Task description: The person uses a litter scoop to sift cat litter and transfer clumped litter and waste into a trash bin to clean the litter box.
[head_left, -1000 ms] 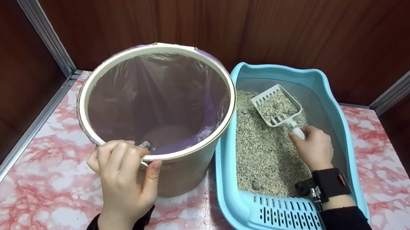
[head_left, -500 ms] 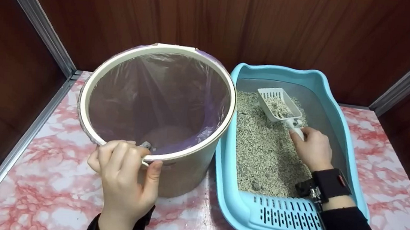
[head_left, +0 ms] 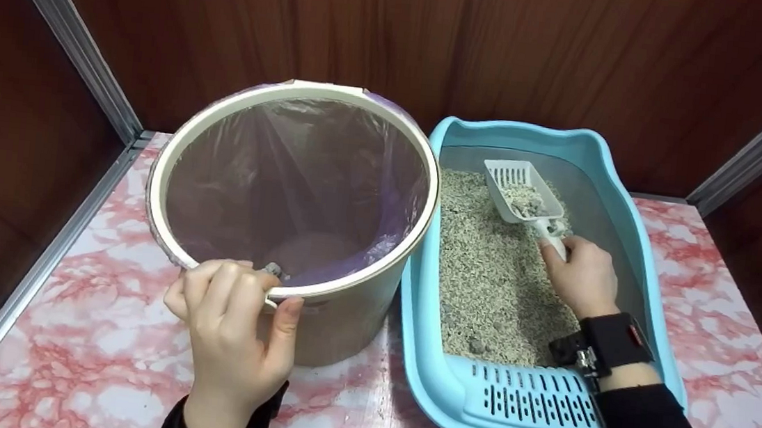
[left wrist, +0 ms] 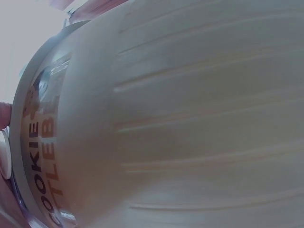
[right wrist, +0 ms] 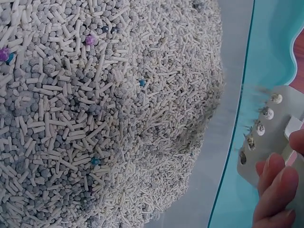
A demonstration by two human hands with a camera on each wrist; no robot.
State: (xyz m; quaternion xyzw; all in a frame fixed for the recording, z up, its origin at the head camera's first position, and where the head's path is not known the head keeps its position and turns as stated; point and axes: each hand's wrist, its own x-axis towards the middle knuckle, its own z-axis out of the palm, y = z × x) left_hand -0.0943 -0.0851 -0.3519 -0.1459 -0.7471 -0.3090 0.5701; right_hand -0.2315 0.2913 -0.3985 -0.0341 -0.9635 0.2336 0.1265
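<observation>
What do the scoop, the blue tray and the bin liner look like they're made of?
The scoop looks like rigid white plastic: moulded slots, matte finish. The blue tray also seems moulded plastic, smooth with a slight sheen and a slotted step. The bin liner appears to be thin, translucent purple plastic film, wrinkled and folded over the bin's rim. The right hand grips the scoop's handle.

The bin (left wrist: 190, 118) wall reads "COOKIE" (a second line is cut off, unreadable).
</observation>
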